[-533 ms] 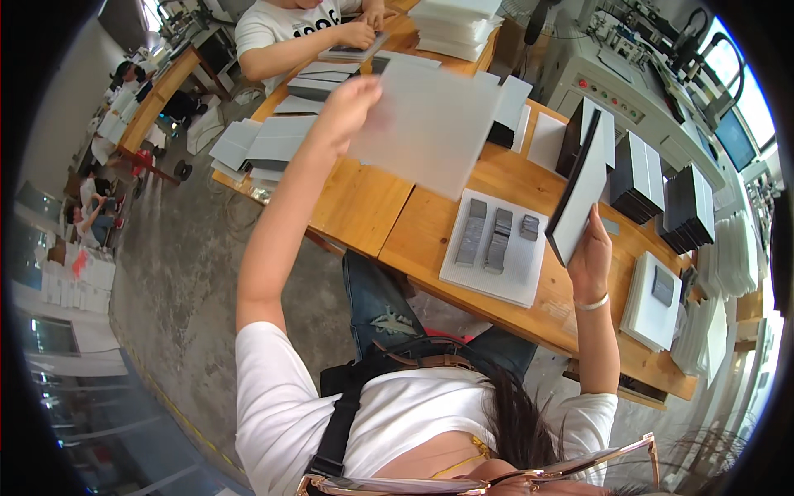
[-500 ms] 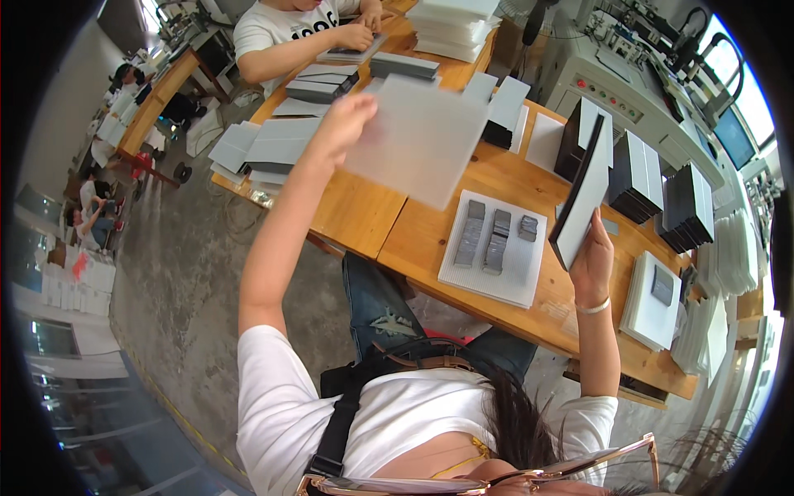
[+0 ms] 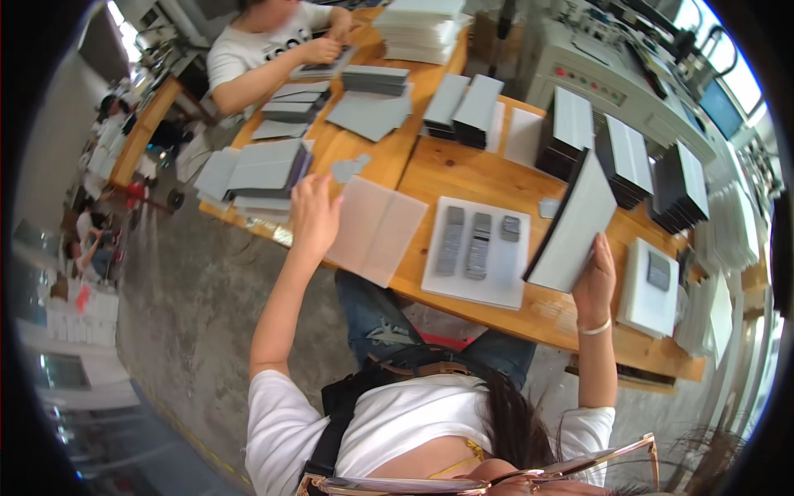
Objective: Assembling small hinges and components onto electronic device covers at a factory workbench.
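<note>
A translucent frosted sheet [image 3: 379, 233] lies on the wooden table at its near edge. By the sheet's left edge is my left hand [image 3: 314, 219], with its fingers apart and nothing held. My right hand [image 3: 595, 281] grips a light grey rectangular panel with a dark edge [image 3: 575, 231], tilted upright above the table. Between the sheet and the panel rests a white board [image 3: 434, 263] bearing rows of small grey pieces [image 3: 478, 246]. A few loose grey pieces [image 3: 351, 168] lie just beyond the sheet.
Stacks of grey, dark-edged panels [image 3: 566, 124] line the table's far right, with more [image 3: 269, 165] at the left. White sheets [image 3: 418, 33] are piled at the back. A co-worker [image 3: 273, 54] handles a panel at the far left. A control machine [image 3: 595, 78] stands behind.
The frosted sheet has come down from the air onto the table, and my left hand has let go of it. My right hand has tilted the panel so its pale face shows more.
</note>
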The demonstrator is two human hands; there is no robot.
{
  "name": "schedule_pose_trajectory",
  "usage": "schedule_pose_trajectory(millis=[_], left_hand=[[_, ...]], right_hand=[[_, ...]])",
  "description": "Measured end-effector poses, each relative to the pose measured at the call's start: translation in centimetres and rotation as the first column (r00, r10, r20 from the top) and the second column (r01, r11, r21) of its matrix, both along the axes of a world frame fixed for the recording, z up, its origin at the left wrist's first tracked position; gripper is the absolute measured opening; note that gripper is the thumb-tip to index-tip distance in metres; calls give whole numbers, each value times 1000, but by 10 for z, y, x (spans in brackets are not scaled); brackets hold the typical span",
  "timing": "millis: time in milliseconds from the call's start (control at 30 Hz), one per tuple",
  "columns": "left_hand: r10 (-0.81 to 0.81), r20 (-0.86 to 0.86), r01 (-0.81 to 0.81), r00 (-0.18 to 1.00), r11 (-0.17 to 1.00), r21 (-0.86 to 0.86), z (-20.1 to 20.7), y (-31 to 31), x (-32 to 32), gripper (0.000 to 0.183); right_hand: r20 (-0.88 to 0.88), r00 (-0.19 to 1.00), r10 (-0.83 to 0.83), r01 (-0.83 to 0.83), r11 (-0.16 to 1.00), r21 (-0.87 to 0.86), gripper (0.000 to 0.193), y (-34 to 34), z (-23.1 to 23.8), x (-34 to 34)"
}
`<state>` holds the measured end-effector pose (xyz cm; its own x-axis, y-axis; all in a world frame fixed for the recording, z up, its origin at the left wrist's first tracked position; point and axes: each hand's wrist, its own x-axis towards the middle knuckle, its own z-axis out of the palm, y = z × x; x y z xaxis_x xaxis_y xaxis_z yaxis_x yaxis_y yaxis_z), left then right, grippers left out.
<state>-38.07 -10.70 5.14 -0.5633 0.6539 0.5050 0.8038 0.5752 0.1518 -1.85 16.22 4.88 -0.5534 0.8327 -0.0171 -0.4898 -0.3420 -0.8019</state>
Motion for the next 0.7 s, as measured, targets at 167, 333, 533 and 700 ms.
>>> schedule_pose_trajectory(millis=[167, 333, 533, 700], left_hand=[[-624, 616, 200, 481, 762, 617, 37, 47, 89, 36], [-832, 537, 430, 136, 538, 725, 34, 110, 198, 66], [-801, 597, 291, -38, 563, 774, 10, 136, 260, 39], [-808, 590, 241, -11, 570, 785, -8, 137, 283, 35]], right_hand=[[38, 990, -136, 132, 986, 103, 31, -20, 13, 6], [117, 924, -364, 266, 832, 486, 38, -44, 2, 48], [167, 817, -551, 293, 647, 704, 28, -69, -19, 94], [189, 792, -580, 250, 591, 767, 36, -69, -39, 114]])
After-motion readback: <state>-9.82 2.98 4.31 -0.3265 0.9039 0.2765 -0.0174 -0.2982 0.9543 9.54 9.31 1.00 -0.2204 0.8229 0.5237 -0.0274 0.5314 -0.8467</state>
